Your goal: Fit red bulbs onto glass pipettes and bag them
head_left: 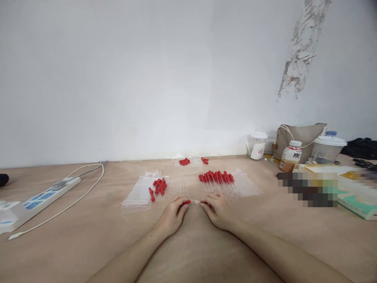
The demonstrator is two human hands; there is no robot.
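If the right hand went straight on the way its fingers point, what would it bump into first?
Past the thin clear tube at its fingers, probably the red piece in the left hand, though depth is hard to judge here.

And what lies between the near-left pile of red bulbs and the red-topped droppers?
A row of thin clear tubes, then a strip of table, in the head view.
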